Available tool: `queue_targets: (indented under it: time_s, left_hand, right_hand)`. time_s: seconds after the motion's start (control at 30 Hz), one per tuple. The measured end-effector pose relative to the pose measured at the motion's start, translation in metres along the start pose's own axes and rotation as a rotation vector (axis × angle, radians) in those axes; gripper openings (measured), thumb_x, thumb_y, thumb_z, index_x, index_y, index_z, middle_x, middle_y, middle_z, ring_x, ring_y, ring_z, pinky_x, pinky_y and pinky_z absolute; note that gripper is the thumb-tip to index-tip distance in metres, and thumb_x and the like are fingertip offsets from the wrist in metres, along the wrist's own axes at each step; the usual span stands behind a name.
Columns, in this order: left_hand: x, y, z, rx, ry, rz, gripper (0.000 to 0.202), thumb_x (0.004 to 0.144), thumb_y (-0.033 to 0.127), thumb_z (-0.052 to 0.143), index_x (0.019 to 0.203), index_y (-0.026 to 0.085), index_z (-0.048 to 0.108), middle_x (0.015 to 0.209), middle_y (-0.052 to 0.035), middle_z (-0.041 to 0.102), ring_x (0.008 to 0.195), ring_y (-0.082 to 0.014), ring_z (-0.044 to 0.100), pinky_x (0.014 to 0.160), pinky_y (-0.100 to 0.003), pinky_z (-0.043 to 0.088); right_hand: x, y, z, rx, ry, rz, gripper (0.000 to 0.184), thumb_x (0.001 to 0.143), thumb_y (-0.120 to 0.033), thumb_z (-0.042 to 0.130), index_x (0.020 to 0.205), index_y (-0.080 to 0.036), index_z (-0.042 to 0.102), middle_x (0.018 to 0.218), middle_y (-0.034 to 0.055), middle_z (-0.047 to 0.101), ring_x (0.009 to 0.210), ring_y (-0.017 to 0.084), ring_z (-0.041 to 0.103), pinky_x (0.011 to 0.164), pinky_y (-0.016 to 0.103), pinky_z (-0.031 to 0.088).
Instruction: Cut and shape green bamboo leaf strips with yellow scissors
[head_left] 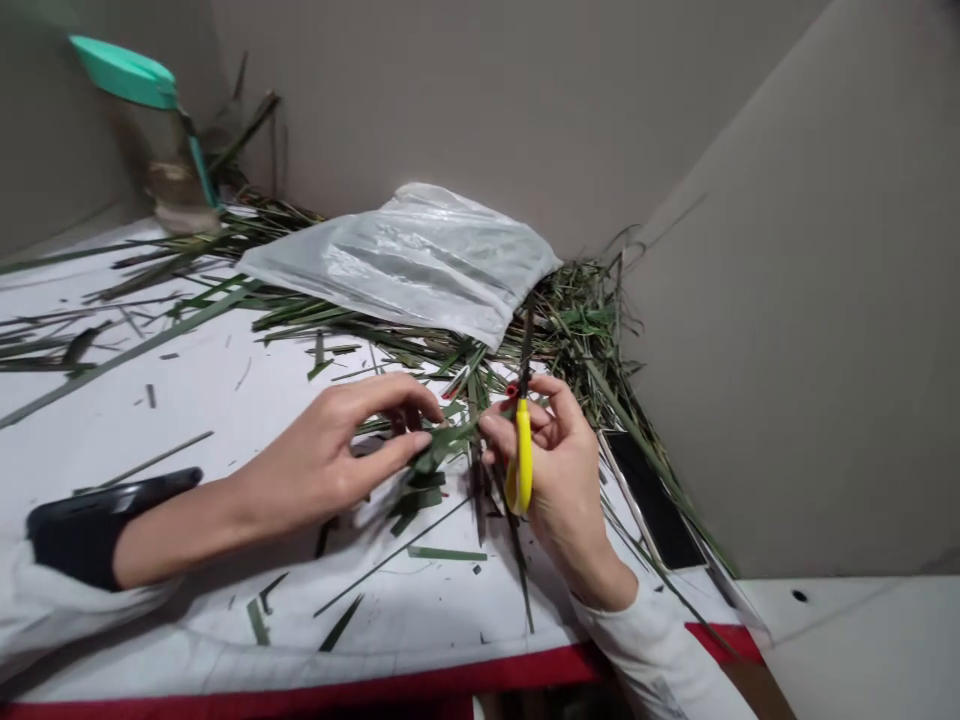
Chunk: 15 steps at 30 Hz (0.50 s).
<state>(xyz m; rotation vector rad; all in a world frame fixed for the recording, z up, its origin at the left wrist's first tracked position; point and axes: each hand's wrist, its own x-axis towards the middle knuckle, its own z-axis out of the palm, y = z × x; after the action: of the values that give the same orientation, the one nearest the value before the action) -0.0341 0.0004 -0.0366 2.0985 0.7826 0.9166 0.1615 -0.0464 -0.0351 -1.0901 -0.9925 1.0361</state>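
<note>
Head view looks down onto a white-covered table [225, 420] edged in red, with two bare hands held just above it. A green leaf strip [448, 445] is pinched in a narrow grip between the thumb and curled fingers of the left hand [322, 465]. Yellow-handled scissors [521, 455] are held in the right hand [559, 470], with the fingers closed around the handles and the dark blades pointed upward. They are kept just beside the strip, which is not seen between the blades. Going by the green offcuts [420, 500] scattered over the table, leaf cutting is judged to be the work in hand; for a cut, the blades would have to be opened and set against the strip. Behind the hands, a translucent plastic bag [397, 265] lies flattened on a heap of long leaves [577, 320], and its contents cannot be made out. A glass jar [169, 170] with a teal lid [124, 72] is placed in the far left corner, with brownish matter seen low inside it.
</note>
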Motion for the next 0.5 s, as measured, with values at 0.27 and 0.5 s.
queue_targets:
  time_s: [0.27,0.5]
  left_hand:
    - [-0.013,-0.020,0.002,0.087,0.045,0.207,0.047,0.093,0.019,0.052,0.139,0.028,0.050,0.137,-0.0036,0.060,0.124,-0.0197,0.059,0.106,-0.028,0.047]
    - [-0.008,-0.018,0.013,0.165,0.198,0.324,0.040,0.087,0.020,0.070,0.126,0.024,0.059,0.117,-0.0039,0.069,0.109,-0.0164,0.065,0.097,-0.026,0.052]
  right_hand:
    - [0.009,-0.003,-0.010,0.158,0.218,-0.122,0.045,0.073,-0.021,0.081,0.102,-0.024,0.046,0.081,-0.0083,0.067,0.053,0.004,0.062,0.052,0.014,0.055]
    - [-0.002,0.003,0.003,0.176,0.113,-0.066,0.044,0.075,-0.022,0.080,0.102,-0.023,0.046,0.081,-0.0081,0.067,0.056,0.005,0.065,0.053,0.015,0.056]
